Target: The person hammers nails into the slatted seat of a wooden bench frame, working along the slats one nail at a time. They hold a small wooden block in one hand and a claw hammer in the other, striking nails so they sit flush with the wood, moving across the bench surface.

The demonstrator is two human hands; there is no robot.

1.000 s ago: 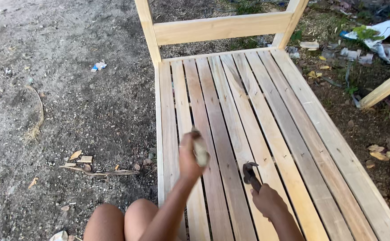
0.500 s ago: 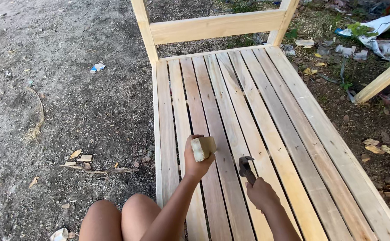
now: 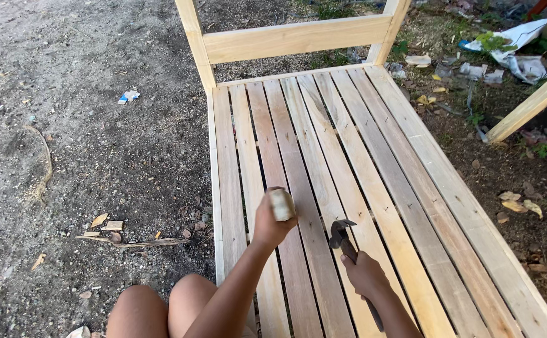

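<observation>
Both forearms bare, no sleeves; hands [image 3: 273,219] ungloved, no rings or watch; knees bare.

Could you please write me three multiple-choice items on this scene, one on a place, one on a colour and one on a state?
1. Where is the hammer?
A. In the right hand, its head over the wooden slats
B. On the dirt ground
C. Hung on the crossbar

2. What colour is the small block in the left hand?
A. Bright blue
B. Pale, like raw wood
C. Black

3. How does the left hand hold the block?
A. Flat on an open palm
B. Not at all, it lies on the slats
C. Gripped in closed fingers, raised above the slats

Answers:
1 A, the right hand grips the handle over the slats.
2 B, it matches the light wood.
3 C, the fingers wrap it in mid-air.
</observation>
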